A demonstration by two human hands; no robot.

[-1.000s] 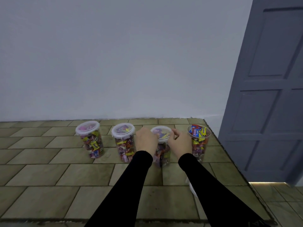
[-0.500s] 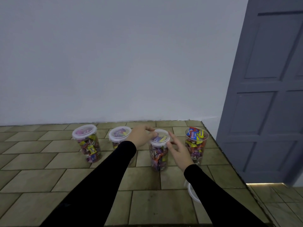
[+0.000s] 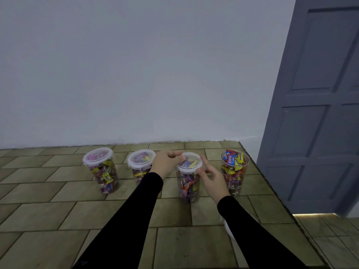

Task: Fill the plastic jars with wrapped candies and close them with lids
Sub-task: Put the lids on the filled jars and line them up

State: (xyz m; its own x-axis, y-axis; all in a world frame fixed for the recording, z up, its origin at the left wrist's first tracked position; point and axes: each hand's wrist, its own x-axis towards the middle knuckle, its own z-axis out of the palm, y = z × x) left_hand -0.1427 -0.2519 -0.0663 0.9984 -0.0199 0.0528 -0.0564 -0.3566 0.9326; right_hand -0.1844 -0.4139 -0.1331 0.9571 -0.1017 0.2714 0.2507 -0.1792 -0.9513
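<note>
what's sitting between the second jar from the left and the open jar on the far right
In the head view, the third jar stands there, lid on, with the left hand and right hand at its rim.

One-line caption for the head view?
Both hands, left hand and right hand, at the third jar's lid; the rightmost jar stands uncovered.

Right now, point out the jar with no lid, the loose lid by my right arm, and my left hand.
open jar [image 3: 234,177], head view: on its clear side wall.
loose lid [image 3: 227,229], head view: on its white rim.
left hand [image 3: 165,164], head view: on its back.
</note>
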